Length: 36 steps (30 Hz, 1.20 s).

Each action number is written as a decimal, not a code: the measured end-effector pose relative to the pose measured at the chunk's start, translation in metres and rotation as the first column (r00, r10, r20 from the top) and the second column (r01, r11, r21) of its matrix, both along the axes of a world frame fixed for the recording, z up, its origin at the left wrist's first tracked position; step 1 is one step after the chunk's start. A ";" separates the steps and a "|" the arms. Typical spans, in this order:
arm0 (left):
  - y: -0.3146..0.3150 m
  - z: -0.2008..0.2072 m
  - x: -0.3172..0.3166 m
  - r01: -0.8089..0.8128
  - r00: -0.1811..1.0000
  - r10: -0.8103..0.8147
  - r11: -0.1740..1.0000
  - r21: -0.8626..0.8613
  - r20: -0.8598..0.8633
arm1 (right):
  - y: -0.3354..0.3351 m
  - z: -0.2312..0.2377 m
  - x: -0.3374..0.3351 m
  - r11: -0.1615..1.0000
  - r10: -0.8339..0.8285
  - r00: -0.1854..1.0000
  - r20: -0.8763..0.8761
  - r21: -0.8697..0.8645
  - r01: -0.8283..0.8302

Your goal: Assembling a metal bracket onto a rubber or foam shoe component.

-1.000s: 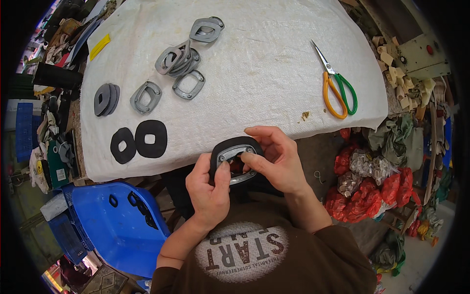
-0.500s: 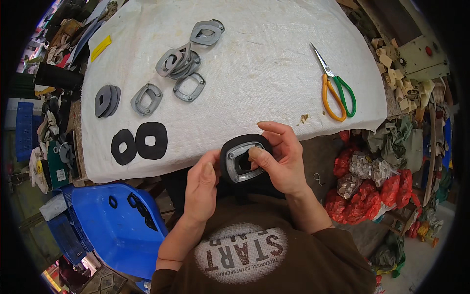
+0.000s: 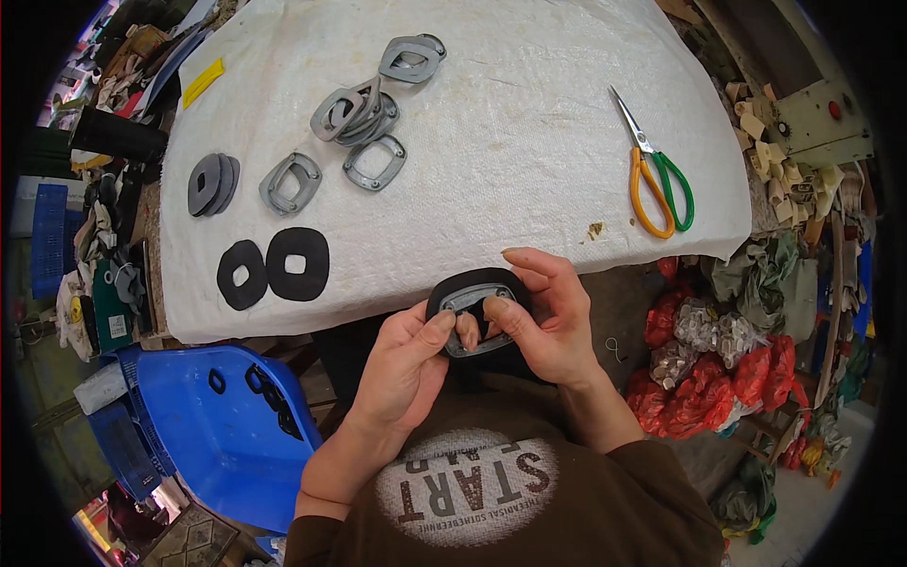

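Note:
Between my hands, just off the table's near edge, is a rounded-square grey metal frame (image 3: 483, 280) with a black foam pad (image 3: 442, 291) around its far side. My left hand (image 3: 404, 367) grips its left side, thumb on the metal and fingertips showing through the central hole. On the right side, my right hand (image 3: 556, 326) holds it with the thumb pressed on the metal, its index finger raised. Two black foam pads (image 3: 299, 265) with square holes lie on the table's near left. Beyond them are loose grey frames (image 3: 291, 184) and a small stack of grey pads (image 3: 210, 185).
White woven sheeting (image 3: 510, 142) covers the table. Scissors (image 3: 652, 180) with orange and green handles lie at its right. A blue tub (image 3: 227, 444) with black rings inside stands below left. Red plastic bags (image 3: 704, 392) sit at lower right. A yellow strip (image 3: 203, 82) lies far left.
My left hand has moved right and closed onto the frame, its fingertips now inside the hole. The right hand keeps its hold. The view has shifted slightly.

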<state>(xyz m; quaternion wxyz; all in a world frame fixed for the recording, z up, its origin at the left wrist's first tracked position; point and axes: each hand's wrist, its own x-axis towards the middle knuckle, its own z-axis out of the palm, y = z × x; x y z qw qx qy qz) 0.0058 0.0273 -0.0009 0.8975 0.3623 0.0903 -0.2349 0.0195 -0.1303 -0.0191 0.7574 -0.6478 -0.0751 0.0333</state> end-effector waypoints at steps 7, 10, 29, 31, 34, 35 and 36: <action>0.005 -0.010 -0.005 0.053 0.998 -0.040 0.954 -0.294 0.052 | 0.006 -0.006 -0.009 0.996 -0.047 0.999 0.018 0.073 0.046; 0.005 -0.006 -0.005 0.024 0.999 -0.030 0.966 -0.256 -0.018 | 0.007 -0.001 -0.005 0.998 -0.052 0.999 0.011 0.030 0.052; 0.000 0.004 -0.009 -0.213 0.922 -0.109 0.655 0.725 0.371 | -0.002 0.016 0.005 0.929 0.096 0.987 0.127 -0.368 -0.043; -0.002 0.005 -0.008 -0.206 0.925 -0.116 0.648 0.733 0.362 | -0.003 0.018 0.004 0.928 0.079 0.990 0.115 -0.371 -0.031; -0.004 0.008 -0.008 -0.213 0.930 -0.100 0.640 0.738 0.355 | -0.002 0.018 0.002 0.937 0.051 0.997 0.049 -0.347 -0.031; -0.004 0.008 -0.009 -0.185 0.938 -0.117 0.629 0.755 0.327 | -0.002 0.017 0.002 0.947 0.041 0.999 -0.003 -0.320 -0.040; -0.004 0.008 -0.010 -0.157 0.945 -0.132 0.618 0.771 0.299 | -0.002 0.017 0.002 0.947 0.038 0.999 -0.004 -0.320 -0.037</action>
